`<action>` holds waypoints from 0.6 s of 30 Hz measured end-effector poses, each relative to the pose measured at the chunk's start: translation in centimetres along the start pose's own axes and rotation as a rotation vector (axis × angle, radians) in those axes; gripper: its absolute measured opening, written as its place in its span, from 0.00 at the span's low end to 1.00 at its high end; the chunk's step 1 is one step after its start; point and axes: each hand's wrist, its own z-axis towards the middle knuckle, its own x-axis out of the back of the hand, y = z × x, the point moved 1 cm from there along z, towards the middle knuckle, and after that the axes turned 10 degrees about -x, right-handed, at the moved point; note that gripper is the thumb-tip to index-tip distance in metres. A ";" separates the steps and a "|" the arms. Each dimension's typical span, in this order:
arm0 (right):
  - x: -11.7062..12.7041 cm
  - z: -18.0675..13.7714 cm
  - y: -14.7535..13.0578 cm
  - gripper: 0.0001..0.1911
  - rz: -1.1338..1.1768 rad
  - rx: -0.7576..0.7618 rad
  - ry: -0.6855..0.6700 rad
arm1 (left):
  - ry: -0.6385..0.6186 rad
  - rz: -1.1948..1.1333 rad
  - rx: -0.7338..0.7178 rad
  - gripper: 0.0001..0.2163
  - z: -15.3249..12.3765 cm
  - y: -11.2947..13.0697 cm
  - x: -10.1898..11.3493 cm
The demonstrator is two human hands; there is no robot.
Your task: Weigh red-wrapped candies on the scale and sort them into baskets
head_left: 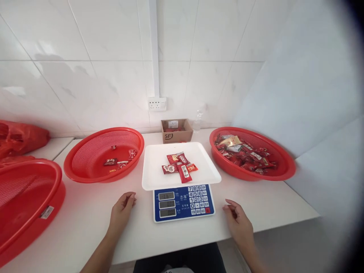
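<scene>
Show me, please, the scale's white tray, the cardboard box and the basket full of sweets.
white tray [156, 167], head view, bare left part.
cardboard box [179, 137], head view, front wall.
full basket [248, 174], head view, near rim.

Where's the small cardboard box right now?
Head view, centre back: the cardboard box sits against the tiled wall, just behind the white tray, below the socket, a clear bottle at its right.

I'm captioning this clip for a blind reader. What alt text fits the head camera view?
The left hand and right hand rest empty on a white table either side of a blue scale whose white tray holds a few red snack packets. A sparsely filled left basket and a fuller right basket flank it; a cardboard box stands behind.
</scene>
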 end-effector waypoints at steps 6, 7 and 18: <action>-0.2 -0.1 0.1 0.24 0.124 0.020 0.089 | 0.010 -0.201 -0.018 0.15 0.4 0.7 1.5; -0.1 -0.3 -0.3 0.23 0.158 0.022 0.105 | 0.007 -0.206 -0.043 0.15 0.6 1.4 2.1; -0.6 -3.3 -12.8 0.13 0.118 0.491 0.260 | -0.384 0.258 -0.546 0.10 2.5 11.3 2.7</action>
